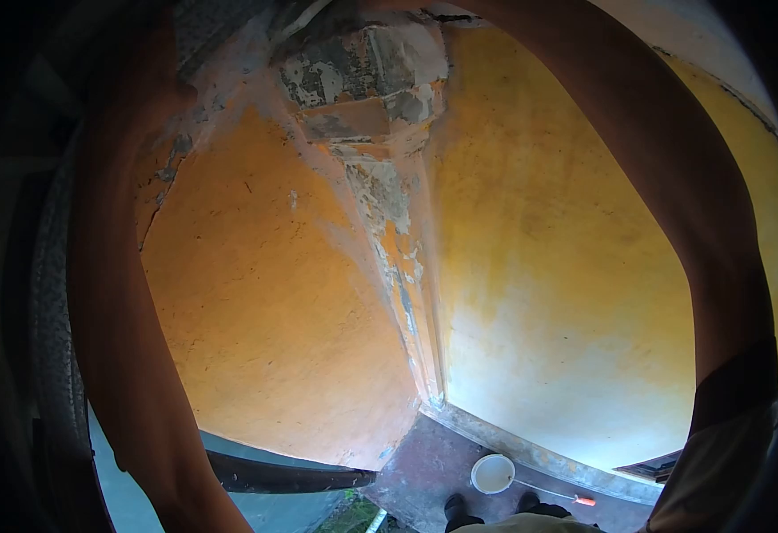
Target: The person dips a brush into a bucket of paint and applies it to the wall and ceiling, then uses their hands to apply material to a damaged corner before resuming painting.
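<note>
Both my arms are raised against a yellow-orange wall (264, 293). My left forearm (113, 266) runs up the left side, and my left hand (162, 84) is a dark shape at upper left, close to the rough, scraped wall. Its fingers are lost in shadow. My right arm (664, 169) arcs over the right side to the top edge, where the hand is cut off. Between the arms stands a pillar (389, 195) with peeling paint and grey patches. Its wider top (362, 71) shows bare, patchy plaster.
Below on the dark floor (415, 471) stands a white bucket (493, 473) near my feet (460, 513). A thin rod with an orange handle (584, 501) lies beside it. A dark ledge or rail (282, 473) runs at lower left, with green plants (353, 515) below.
</note>
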The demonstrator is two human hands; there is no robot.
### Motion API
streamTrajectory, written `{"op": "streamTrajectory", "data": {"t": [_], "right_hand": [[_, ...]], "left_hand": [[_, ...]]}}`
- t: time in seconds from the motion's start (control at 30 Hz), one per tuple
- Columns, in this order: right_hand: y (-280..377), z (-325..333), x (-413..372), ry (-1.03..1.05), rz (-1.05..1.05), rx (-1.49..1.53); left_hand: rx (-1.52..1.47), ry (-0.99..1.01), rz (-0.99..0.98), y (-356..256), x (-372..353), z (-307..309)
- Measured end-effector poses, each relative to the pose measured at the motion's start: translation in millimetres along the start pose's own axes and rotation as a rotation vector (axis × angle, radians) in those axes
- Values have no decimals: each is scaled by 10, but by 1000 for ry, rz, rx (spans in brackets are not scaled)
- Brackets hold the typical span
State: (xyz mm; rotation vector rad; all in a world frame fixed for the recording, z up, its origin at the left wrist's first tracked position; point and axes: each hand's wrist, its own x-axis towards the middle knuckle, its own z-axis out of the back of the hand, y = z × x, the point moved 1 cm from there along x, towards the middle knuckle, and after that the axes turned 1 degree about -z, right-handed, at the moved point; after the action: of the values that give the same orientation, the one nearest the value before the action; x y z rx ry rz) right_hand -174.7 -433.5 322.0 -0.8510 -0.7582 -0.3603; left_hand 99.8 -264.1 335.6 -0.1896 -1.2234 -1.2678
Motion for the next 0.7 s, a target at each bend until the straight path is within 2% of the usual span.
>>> {"op": "streamTrajectory", "data": {"t": [0.07, 0.13, 0.2, 0.27, 0.37, 0.47, 0.57, 0.63, 0.7], "right_hand": [[6, -43, -170, -178, 76, 22], [87, -153, -53, -109, -65, 10], [178, -171, 45, -69, -194, 34], [242, -99, 83, -59, -308, 93], [219, -139, 14, 38, -102, 129], [247, -112, -81, -37, -105, 59], [214, -109, 18, -12, -204, 20], [281, -87, 150, -59, -223, 60], [310, -58, 181, -52, -223, 72]], "left_hand": [[89, -42, 32, -187, -46, 12], [56, -6, 126, -589, -71, 242], [35, 26, 157, -628, -66, 260], [90, 15, 103, -351, -45, 105], [162, -12, 68, -224, -39, 40], [159, -11, 64, -177, -36, 9], [132, 40, 118, -351, -38, 122], [137, 57, 163, -611, -54, 274], [149, 33, 133, -544, -57, 230]]}}
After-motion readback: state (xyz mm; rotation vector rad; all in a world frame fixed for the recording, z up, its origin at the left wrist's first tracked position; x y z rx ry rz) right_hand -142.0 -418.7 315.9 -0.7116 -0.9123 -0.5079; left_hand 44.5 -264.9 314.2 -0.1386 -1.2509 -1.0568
